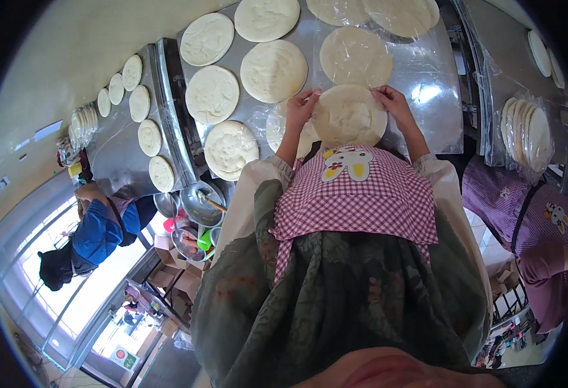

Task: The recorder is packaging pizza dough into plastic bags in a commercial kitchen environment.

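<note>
A pale round flatbread [350, 116] is in front of my apron, overlapping the rounds behind it and to its left. My left hand [301, 107] pinches at its far left edge, my right hand [392, 103] at its far right edge. Whether clear film is also between the fingertips I cannot tell. Beyond it lies another flatbread [356, 57] under shiny clear plastic. Partly hidden by my left hand is a further flatbread [276, 132], also at some plastic.
Several bare flatbreads [274, 71] cover the left of the metal table [436, 123]. Metal bowls [201, 208] stand low at left. Co-workers are at both sides: one in blue [100, 233], one in a purple apron [516, 213]. Bagged stacks of flatbread [526, 132] lie at right.
</note>
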Demonstrator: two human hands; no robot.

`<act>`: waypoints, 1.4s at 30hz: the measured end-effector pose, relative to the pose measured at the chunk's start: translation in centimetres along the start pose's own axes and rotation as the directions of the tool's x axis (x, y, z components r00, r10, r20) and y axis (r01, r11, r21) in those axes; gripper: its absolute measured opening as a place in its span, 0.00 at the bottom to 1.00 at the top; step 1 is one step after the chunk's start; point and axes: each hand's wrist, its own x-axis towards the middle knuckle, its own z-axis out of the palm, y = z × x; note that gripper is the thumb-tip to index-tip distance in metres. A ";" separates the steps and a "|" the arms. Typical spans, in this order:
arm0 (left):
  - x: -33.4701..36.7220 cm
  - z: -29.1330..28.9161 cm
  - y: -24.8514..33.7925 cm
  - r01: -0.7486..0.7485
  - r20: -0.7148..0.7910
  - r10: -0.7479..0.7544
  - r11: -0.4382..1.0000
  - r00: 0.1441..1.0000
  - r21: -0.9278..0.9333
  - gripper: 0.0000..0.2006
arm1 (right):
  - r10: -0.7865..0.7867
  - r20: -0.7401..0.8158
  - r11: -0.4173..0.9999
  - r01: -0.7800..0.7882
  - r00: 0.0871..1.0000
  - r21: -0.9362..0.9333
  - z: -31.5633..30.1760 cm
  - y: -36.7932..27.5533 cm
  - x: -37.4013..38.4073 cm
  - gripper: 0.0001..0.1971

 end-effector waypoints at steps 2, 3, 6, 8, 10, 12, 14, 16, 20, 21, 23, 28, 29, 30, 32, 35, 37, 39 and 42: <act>-0.1 0.3 0.3 0.038 -0.003 -0.038 0.995 0.999 0.087 0.13 | 0.001 -0.030 1.000 -0.001 1.000 -0.024 -0.1 0.1 -0.4 0.09; -0.2 0.4 0.3 0.037 0.004 -0.038 0.995 0.999 0.088 0.13 | 0.004 -0.051 0.999 -0.007 0.999 -0.050 -0.1 0.2 -0.6 0.09; -0.6 0.2 0.1 0.026 -0.018 -0.024 0.993 1.000 0.120 0.12 | 0.014 -0.021 0.999 -0.015 1.000 -0.045 -0.2 0.1 -1.3 0.09; -0.9 -0.3 -0.4 -0.076 -0.068 0.101 0.951 0.993 0.300 0.11 | 0.048 -0.027 0.998 -0.049 0.998 -0.033 -0.6 0.6 -1.4 0.09; -1.4 -1.0 -0.8 -0.146 -0.074 0.193 0.899 0.978 0.412 0.10 | 0.087 -0.030 0.996 -0.088 0.996 -0.021 -1.1 1.1 -1.7 0.10; -2.1 -1.8 -1.2 -0.203 -0.074 0.280 0.830 0.957 0.519 0.10 | 0.144 -0.025 0.989 -0.144 0.989 -0.014 -1.2 1.7 -1.9 0.10; -2.8 -2.1 -0.6 -0.238 -0.007 0.338 0.677 0.941 0.697 0.09 | 0.159 -0.032 0.987 -0.159 0.987 -0.006 -1.1 1.5 -2.1 0.10; -3.3 -2.4 -0.2 -0.326 0.068 0.396 0.635 0.916 0.701 0.09 | 0.170 -0.038 0.985 -0.170 0.985 0.000 -1.0 1.6 -2.2 0.10; -3.2 -2.3 0.4 -0.499 0.307 0.415 0.510 0.856 0.701 0.10 | 0.127 -0.155 0.991 -0.121 0.980 0.048 -2.3 2.9 -2.5 0.10; -3.6 -2.0 0.6 -0.500 0.341 0.376 0.506 0.861 0.703 0.11 | 0.087 -0.221 0.995 -0.075 0.971 0.060 -2.9 3.3 -2.7 0.11; -4.2 -1.5 0.0 -0.501 0.369 0.345 0.486 0.863 0.716 0.12 | 0.064 -0.254 0.998 -0.054 0.965 0.045 -3.7 4.9 -3.2 0.10; -3.5 -2.4 -1.5 -0.494 0.452 0.199 0.388 0.869 0.778 0.14 | 0.017 -0.224 1.000 -0.018 0.974 -0.003 -4.4 8.4 -2.8 0.10; -3.6 -3.0 -1.7 -0.556 0.456 0.319 0.435 0.831 0.708 0.14 | 0.078 -0.198 0.997 -0.078 0.977 0.008 -4.1 7.6 -3.2 0.10; -3.9 -2.6 -0.9 -0.527 0.471 0.238 0.424 0.849 0.736 0.13 | 0.151 -0.177 0.989 -0.149 0.973 0.024 -4.1 7.2 -4.2 0.10; -2.8 -2.9 -0.6 -0.602 0.568 0.210 0.370 0.796 0.708 0.11 | 0.112 -0.158 0.993 -0.105 0.981 0.052 -4.3 7.6 -4.8 0.11; -2.6 -1.7 0.5 -0.657 0.613 0.243 0.351 0.752 0.667 0.10 | 0.179 -0.182 0.972 -0.145 0.967 0.184 -4.7 8.4 -6.7 0.13; -2.3 -0.6 1.1 -0.740 0.710 0.213 0.235 0.672 0.630 0.09 | 0.167 -0.214 0.973 -0.127 0.962 0.191 -5.5 8.0 -8.1 0.13; -2.2 -1.4 1.8 -0.718 0.700 0.179 0.275 0.691 0.639 0.10 | 0.164 -0.193 0.974 -0.129 0.967 0.184 -4.4 7.6 -8.6 0.14; -0.6 -1.0 1.8 -0.687 0.673 0.163 0.290 0.721 0.666 0.12 | 0.118 -0.244 0.987 -0.086 0.962 0.135 -4.8 6.9 -9.2 0.14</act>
